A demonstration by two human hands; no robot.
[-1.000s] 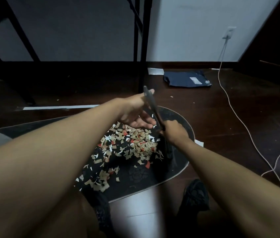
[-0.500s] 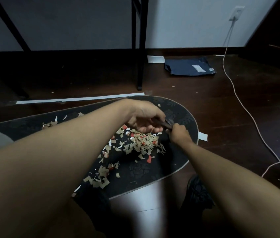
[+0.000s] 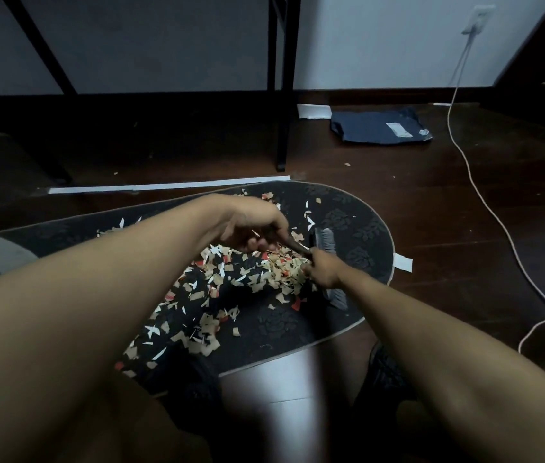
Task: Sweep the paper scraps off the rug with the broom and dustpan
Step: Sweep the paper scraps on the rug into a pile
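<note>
The dark wooden floor [image 3: 431,202] fills most of the frame; across its lower middle lies the dark patterned rug [image 3: 358,228], its rounded end toward the right; two bare forearms reach in from the lower corners and hide much of the rug's near side. Paper scraps [image 3: 214,295], tan, white and red, spread over the rug's centre, thickest just under the hands. A black table leg [image 3: 283,95] stands in the upper middle, close behind the rug; a folded dark blue cloth [image 3: 378,128] lies upper right; a white cable [image 3: 485,202] trails down the right side; a white strip [image 3: 171,186] runs along the rug's far edge. The left hand [image 3: 254,228] curls round the broom's dark handle; the right hand [image 3: 323,270] grips it lower down, covering the middle of the broom [image 3: 324,237], whose grey bristles rest on the rug right of the pile.
</note>
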